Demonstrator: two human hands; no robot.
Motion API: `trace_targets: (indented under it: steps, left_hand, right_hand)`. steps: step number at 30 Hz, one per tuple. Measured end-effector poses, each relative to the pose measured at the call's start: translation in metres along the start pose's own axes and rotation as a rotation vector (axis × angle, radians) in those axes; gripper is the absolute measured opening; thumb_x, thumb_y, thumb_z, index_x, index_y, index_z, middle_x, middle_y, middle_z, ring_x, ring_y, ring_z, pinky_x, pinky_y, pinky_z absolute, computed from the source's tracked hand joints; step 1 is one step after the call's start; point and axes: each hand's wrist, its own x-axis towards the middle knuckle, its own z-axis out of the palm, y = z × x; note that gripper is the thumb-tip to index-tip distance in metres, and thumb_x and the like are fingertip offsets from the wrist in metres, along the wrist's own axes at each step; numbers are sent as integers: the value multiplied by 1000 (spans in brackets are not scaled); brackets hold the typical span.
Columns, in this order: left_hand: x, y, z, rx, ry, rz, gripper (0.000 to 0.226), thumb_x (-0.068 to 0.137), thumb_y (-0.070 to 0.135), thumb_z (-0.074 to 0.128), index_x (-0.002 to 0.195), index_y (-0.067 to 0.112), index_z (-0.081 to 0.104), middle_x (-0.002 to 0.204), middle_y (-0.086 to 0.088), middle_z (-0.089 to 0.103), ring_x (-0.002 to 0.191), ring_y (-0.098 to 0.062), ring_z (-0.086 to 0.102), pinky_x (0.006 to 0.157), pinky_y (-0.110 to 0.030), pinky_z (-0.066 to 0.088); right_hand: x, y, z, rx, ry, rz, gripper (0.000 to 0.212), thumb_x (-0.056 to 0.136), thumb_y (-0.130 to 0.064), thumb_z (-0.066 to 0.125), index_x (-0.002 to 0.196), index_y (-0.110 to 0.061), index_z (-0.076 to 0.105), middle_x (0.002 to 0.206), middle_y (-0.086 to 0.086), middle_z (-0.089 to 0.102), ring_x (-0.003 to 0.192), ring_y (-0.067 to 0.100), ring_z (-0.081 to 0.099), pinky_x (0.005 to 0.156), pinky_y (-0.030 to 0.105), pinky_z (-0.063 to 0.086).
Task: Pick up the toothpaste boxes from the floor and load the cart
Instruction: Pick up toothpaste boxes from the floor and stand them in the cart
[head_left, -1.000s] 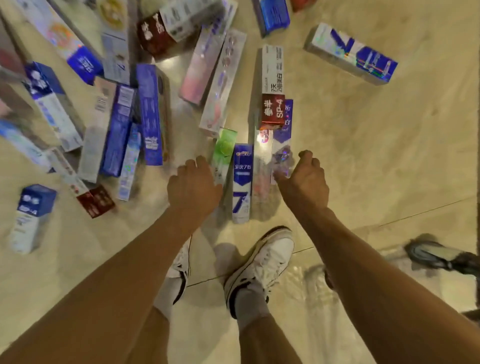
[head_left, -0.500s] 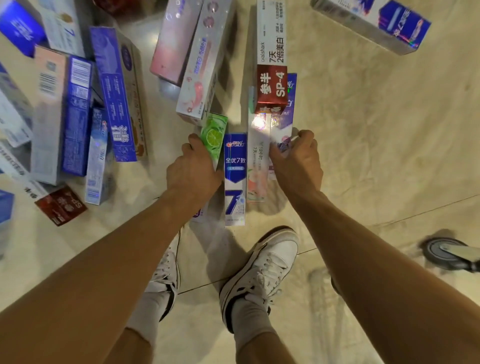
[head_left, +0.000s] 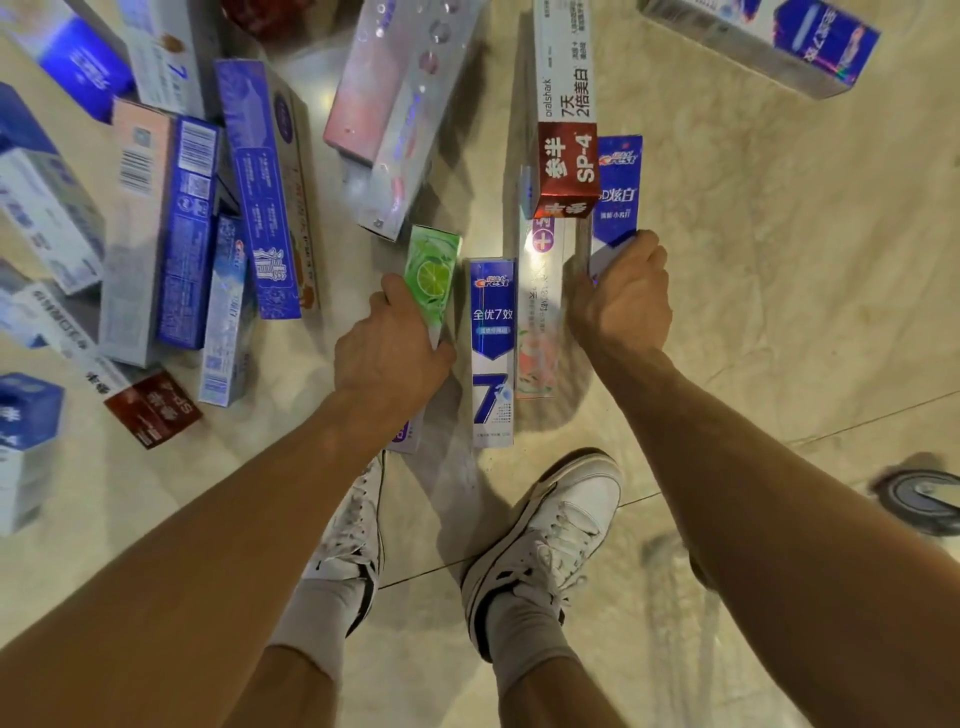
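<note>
Between the two hands, two toothpaste boxes lie flat on the floor (head_left: 779, 322), side by side and touching: a blue Crest box (head_left: 492, 353) with a large 7 nearer the left hand (head_left: 387, 358), and a pale box (head_left: 540, 332) with pink print nearer the right hand (head_left: 621, 306). The left hand grips a green lime box (head_left: 432, 270), fingers curled over its far edge and thumb pressed on the edge beside the blue Crest box. The right hand is curled round the near end of a purple-and-white Crest box (head_left: 618, 197), which lies just beside the pale box. A red-ended box (head_left: 566, 130) (marked SP-4) lies just beyond the right hand, its red end overlapping the far ends of both boxes there. Beyond the left hand lies a pink box (head_left: 395, 93), and well out to that hand's left is a loose heap of blue and white boxes (head_left: 182, 234), several overlapping. Another box (head_left: 769, 41) lies apart, far beyond the right hand. Below the hands stand two white shoes (head_left: 545, 545), and a grey wheel (head_left: 919, 499) shows at the frame edge, outside the right forearm.
</note>
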Motion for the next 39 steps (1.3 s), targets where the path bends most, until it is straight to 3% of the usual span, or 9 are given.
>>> trace_targets:
  steps: [4,8,12,20,25,28,34,39]
  left_hand:
    - [-25,10,-27,-29,28,48,68,86,48,70,129,9,34,107,-10,56,77,-20,51,64,-35,37]
    - [-71,38,-93,5,50,95,74,84,46,70,134,7,32,108,-12,56,81,-25,57,64,-37,42]
    - [-139,80,-199,93,110,159,74,81,41,73,131,2,35,104,-13,59,83,-37,66,60,-38,45]
    - [-318,169,-458,169,204,223,50,85,40,69,119,11,47,109,-9,61,95,-34,66,66,-37,40]
    - [-427,207,-572,141,247,284,48,81,44,72,110,11,54,95,-7,60,89,-32,64,71,-35,44]
    - [-484,229,-618,209,200,350,56,79,53,72,113,13,56,111,-8,66,103,-30,66,74,-31,42]
    - [-553,266,-678,243,193,527,65,76,61,71,117,13,54,117,-11,64,105,-31,64,81,-34,48]
    - [-599,300,-696,286,175,685,53,76,57,70,102,18,46,113,-9,64,101,-30,64,72,-31,42]
  right_hand:
    - [-20,-4,-34,-1,1,23,60,92,-53,65,131,-12,44,129,6,56,116,19,58,89,37,52]
    - [-69,-19,-116,15,-29,-3,59,93,-48,67,131,-11,43,127,7,56,115,22,58,81,33,45]
    - [-127,-53,-228,-1,-74,-28,52,92,-39,67,127,-9,43,121,10,55,109,27,58,75,33,41]
    - [-248,-141,-499,76,-18,-80,56,88,-41,73,126,-9,46,121,10,58,107,27,61,71,33,46]
    - [-314,-170,-653,80,57,-89,58,87,-48,72,126,-15,45,122,6,59,106,24,62,72,32,48]
    - [-359,-180,-725,63,93,-92,60,84,-53,73,124,-18,45,119,5,59,103,21,62,74,34,51]
    - [-437,-177,-809,112,212,-4,55,84,-61,67,117,-21,45,116,4,63,100,24,64,78,39,56]
    - [-497,-145,-840,189,321,174,52,87,-60,61,118,-22,46,117,4,63,103,26,65,70,33,42]
